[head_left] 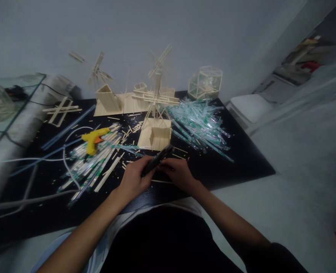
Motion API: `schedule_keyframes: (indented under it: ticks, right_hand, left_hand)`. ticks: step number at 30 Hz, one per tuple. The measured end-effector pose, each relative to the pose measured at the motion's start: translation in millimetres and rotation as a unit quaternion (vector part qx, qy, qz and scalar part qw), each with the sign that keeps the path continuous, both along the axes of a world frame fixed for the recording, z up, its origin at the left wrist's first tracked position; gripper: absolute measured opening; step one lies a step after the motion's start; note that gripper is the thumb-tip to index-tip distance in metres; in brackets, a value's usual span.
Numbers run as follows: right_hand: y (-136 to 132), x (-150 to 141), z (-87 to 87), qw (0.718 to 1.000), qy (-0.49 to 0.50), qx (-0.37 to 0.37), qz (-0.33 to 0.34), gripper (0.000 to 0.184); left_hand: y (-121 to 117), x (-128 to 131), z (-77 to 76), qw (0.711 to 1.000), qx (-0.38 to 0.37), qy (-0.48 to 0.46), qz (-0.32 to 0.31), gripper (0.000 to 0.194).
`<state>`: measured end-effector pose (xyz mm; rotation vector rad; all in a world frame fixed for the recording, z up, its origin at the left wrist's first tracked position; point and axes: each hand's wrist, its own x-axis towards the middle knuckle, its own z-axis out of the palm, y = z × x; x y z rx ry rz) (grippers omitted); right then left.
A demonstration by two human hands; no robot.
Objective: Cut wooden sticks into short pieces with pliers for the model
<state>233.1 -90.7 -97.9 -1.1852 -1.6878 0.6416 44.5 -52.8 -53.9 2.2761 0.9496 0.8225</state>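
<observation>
So the left hand (pixel 134 175), lower middle of the frame, is wrapped around a long black tool (pixel 158 160) that angles up toward the center. Right hand (pixel 177 172) is just beside it, fingers bunched together near the tool; can't tell what they're pinching, if anything.

Container-wise: upper right there's a many-sided clear case (pixel 213 77) with pale edges, some shiny crumpled stuff and light sticks inside. Dead center is a little open box (pixel 160 137) made of sticks, fixed on a flat base, its inside in shadow. Left of center, the clear-and-green sleeves (pixel 99 167) look to have pale sticks in some of them, with a yellow glue gun (pixel 92 140) lying on top. Another heap of wrappers (pixel 197 119) sits right of center. Bottom left, a bluish tub (pixel 54 242) peeks out; arm's hiding whatever's in it.
</observation>
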Motion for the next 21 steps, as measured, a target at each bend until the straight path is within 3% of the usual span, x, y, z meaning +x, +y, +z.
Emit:
schedule_keyframes:
  ticks: [8, 21]
  right_hand:
    - [-6.4, -5.1, -5.7, 1.0, 0.016, -0.014, -0.02, 0.011]
    - [-7.3, -8.4, -8.7, 0.999, -0.018, -0.005, -0.029, 0.008]
  left_hand:
    - [-1.4, -0.8, -2.2, 1.0, 0.011, -0.007, -0.002, 0.009]
    - [-0.6, -9.5, -7.8, 1.0, 0.017, -0.004, -0.022, 0.023]
